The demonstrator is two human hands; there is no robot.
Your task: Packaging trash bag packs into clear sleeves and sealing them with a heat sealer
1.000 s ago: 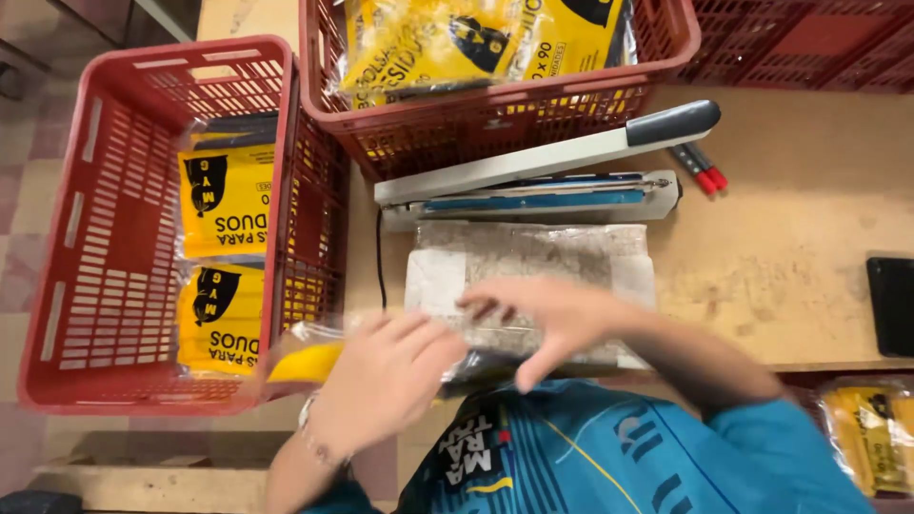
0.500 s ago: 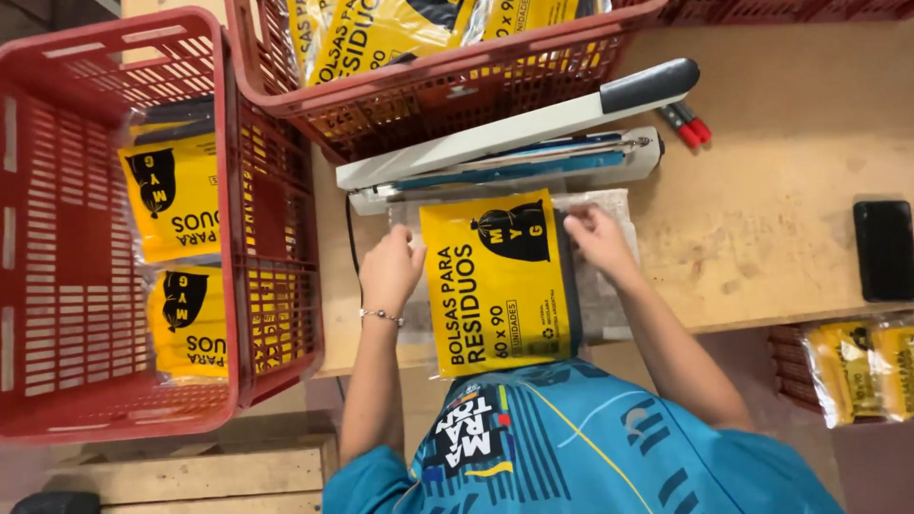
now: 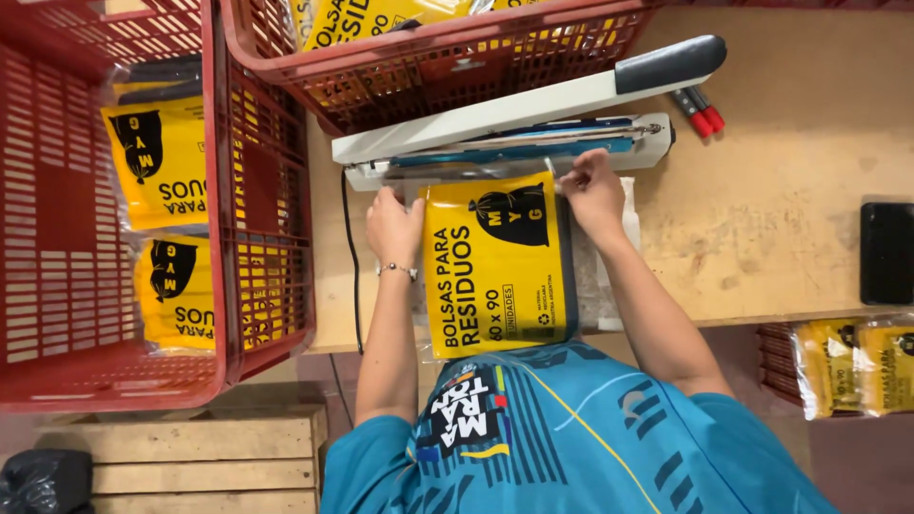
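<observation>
Our left hand [image 3: 393, 224] pinches top left corner of yellow packet [image 3: 495, 266]. Our right hand [image 3: 592, 190] pinches top right corner. Packet flat on wooden table [image 3: 771, 190], top edge at white sealer [image 3: 514, 128], its arm raised. Red basket [image 3: 133, 238] left, more packets inside.

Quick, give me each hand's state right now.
Left hand: gripping the yellow packet at its top left corner.
Right hand: gripping its top right corner.
</observation>
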